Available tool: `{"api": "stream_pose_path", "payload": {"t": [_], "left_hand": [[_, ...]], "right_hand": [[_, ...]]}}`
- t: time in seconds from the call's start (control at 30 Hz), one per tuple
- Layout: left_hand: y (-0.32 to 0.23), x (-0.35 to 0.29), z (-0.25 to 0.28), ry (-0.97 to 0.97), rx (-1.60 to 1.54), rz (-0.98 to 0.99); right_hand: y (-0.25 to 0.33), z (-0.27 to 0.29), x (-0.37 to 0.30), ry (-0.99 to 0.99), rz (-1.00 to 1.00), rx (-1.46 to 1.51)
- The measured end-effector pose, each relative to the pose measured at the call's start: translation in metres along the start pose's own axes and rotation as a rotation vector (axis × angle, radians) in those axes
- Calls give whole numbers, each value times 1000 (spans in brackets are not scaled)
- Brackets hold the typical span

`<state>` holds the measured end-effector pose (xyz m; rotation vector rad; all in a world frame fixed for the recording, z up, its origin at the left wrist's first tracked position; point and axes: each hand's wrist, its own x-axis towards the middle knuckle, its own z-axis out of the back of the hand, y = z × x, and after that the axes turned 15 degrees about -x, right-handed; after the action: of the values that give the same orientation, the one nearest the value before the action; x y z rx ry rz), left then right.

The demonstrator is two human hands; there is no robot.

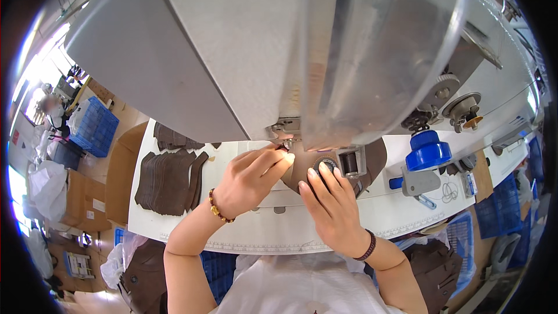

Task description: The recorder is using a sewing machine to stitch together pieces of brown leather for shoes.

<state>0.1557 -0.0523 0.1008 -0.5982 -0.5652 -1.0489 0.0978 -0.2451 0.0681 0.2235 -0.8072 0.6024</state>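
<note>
My left hand (249,175) is at the sewing machine's needle area (287,131), thumb and fingers pinched together. Whatever lies between those fingertips is too small to make out. Under the machine head lies a brown piece of material (375,160), partly covered by my hands and the machine. A dark round ring (327,166) sits on it. My right hand (332,212) rests on the piece with fingers stretched out, fingertips touching the ring. Just right of those fingertips is a metal-framed roller part (350,163) of the machine.
Stacked brown cut pieces (165,181) lie on the white table (273,229) at the left. To the right are a blue knob (428,151), a grey clamp-like part (421,182) and loose thread (449,192). Brown pieces hang below both table sides. Cardboard boxes (87,200) and a blue crate (95,127) stand further left.
</note>
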Motion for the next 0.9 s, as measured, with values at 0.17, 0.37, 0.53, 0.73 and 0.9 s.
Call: {"api": "stream_pose_path", "payload": {"t": [0.17,0.37,0.53,0.73,0.9], "left_hand": [[1,0,1,-7,32,16],[-2,-9,-5,-146,-73,-47],[2,-13,-1,-74,-103,-107],[4,-15,-1,-19,-18,-184],[6,-11,-1,-55,27,-241]], "right_hand": [[-10,1,7,10,25,71],[-16,-1,6,-13,30,91],[-18,2,6,6,19,93],[-19,3,7,28,18,107],[-20,1,7,23,32,82]]}}
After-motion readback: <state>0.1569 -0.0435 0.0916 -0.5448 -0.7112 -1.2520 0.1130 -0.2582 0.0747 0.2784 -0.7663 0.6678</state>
